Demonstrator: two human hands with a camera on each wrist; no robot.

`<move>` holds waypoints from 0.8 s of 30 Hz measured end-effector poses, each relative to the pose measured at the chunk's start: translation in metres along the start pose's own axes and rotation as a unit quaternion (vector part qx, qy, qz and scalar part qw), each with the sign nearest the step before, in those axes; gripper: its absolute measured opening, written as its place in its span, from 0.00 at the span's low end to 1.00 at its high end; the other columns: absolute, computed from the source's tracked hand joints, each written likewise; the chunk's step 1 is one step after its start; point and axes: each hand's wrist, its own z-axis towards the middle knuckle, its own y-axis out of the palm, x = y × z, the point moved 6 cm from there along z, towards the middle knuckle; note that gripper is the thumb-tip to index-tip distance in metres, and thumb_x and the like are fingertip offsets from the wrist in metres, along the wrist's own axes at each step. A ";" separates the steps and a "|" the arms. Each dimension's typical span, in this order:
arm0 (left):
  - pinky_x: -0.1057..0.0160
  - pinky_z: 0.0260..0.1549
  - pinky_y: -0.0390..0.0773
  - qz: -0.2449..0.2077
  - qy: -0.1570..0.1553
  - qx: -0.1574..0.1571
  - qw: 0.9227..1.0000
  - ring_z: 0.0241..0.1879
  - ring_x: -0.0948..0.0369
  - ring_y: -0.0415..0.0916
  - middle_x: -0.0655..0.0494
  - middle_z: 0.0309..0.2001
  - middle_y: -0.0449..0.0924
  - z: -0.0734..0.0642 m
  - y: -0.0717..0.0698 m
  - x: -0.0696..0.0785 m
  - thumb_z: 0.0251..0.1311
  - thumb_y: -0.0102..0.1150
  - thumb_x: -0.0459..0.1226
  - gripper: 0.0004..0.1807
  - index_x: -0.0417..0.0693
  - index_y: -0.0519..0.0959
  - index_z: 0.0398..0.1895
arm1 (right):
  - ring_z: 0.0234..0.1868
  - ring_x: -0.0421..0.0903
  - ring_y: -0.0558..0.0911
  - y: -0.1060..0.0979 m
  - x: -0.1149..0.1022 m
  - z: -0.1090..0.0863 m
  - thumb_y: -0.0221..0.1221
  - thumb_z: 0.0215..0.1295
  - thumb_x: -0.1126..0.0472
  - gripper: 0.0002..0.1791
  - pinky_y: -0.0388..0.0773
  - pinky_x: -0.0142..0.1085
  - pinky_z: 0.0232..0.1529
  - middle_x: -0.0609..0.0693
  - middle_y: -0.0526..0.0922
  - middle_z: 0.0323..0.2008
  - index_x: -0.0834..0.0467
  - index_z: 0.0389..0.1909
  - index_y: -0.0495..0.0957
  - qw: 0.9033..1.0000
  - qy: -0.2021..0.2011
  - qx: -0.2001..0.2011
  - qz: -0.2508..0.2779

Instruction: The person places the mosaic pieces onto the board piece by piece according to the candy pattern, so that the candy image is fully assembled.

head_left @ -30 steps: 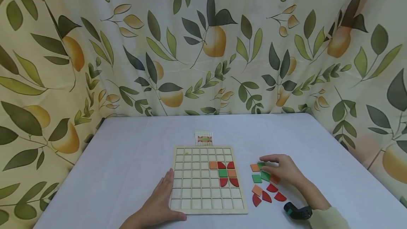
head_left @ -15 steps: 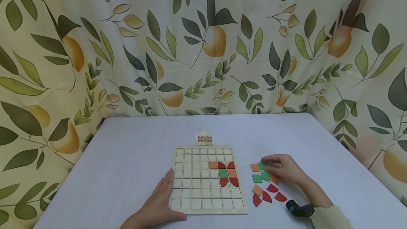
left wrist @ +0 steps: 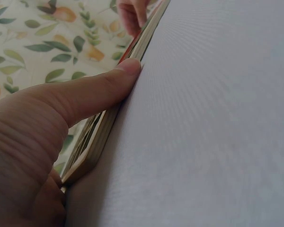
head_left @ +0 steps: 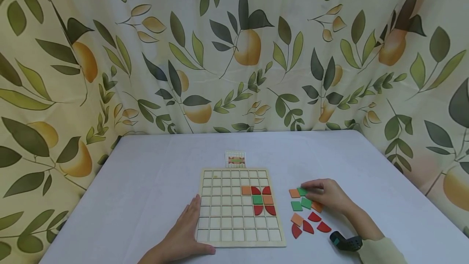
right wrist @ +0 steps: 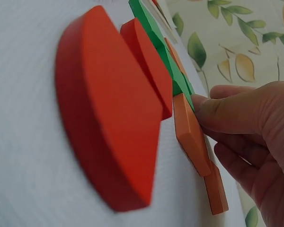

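My left hand [head_left: 179,231] lies along the left edge of a wooden grid board [head_left: 239,244], fingers straight at the side and thumb on the near edge. In the left wrist view the thumb [left wrist: 97,92] rests against the board's rim [left wrist: 102,137]. Right of the board, my right hand [head_left: 327,194] has thumb and index finger at opposite sides of a green square tile [head_left: 301,191], pinching it low among the loose tiles. The right wrist view shows the thumb [right wrist: 232,113] at the green tile's edge, close behind an orange tile [right wrist: 191,135]; the fingers partly hide the green tile.
On the board's right side sit red quarter-round tiles [head_left: 258,210], orange squares [head_left: 246,190] and a green square [head_left: 257,199]. Several loose red [head_left: 324,227], orange [head_left: 297,219] and green tiles [head_left: 296,206] lie near my right hand. A pattern card [head_left: 235,154] lies beyond the board.
My right hand has drawn back slightly to the right, uncovering more of the nearby green and orange tiles. The left hand and the board have stayed in place.
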 end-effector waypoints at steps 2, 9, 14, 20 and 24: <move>0.46 0.63 0.42 0.002 0.001 0.000 1.000 0.69 0.49 0.35 0.40 0.71 0.37 0.000 0.000 0.000 0.25 0.67 0.68 0.76 0.32 0.38 0.70 | 0.51 0.57 0.75 0.000 0.001 0.000 0.64 0.54 0.64 0.16 0.74 0.49 0.48 0.55 0.82 0.43 0.63 0.45 0.81 1.000 0.003 0.002 -0.003; 0.45 0.63 0.42 0.000 -0.006 0.000 1.000 0.69 0.48 0.36 0.39 0.71 0.38 0.000 -0.001 0.001 0.25 0.67 0.68 0.76 0.32 0.39 0.70 | 0.50 0.57 0.75 0.000 0.000 0.001 0.65 0.54 0.64 0.16 0.74 0.49 0.48 0.55 0.82 0.43 0.63 0.45 0.81 1.000 0.001 0.012 -0.007; 0.46 0.63 0.41 0.000 -0.009 -0.001 1.000 0.69 0.49 0.36 0.39 0.71 0.38 0.000 0.000 0.001 0.25 0.67 0.68 0.76 0.32 0.39 0.70 | 0.51 0.58 0.75 -0.001 -0.006 0.000 0.65 0.54 0.64 0.16 0.74 0.49 0.48 0.55 0.82 0.43 0.64 0.45 0.81 1.000 0.000 0.024 -0.007; 0.46 0.64 0.40 -0.006 -0.008 -0.001 1.000 0.69 0.49 0.34 0.39 0.71 0.36 0.000 0.000 0.001 0.25 0.67 0.68 0.76 0.32 0.38 0.70 | 0.52 0.58 0.74 0.001 -0.015 0.002 0.65 0.54 0.61 0.17 0.72 0.53 0.48 0.55 0.82 0.44 0.63 0.46 0.81 0.999 -0.004 0.029 -0.015; 0.45 0.63 0.40 -0.011 -0.010 -0.001 1.000 0.69 0.48 0.34 0.39 0.71 0.36 0.000 -0.001 0.001 0.24 0.67 0.68 0.77 0.33 0.37 0.70 | 0.53 0.57 0.74 0.004 -0.020 0.005 0.65 0.54 0.61 0.16 0.72 0.54 0.49 0.54 0.82 0.44 0.61 0.45 0.81 0.999 -0.003 0.038 -0.013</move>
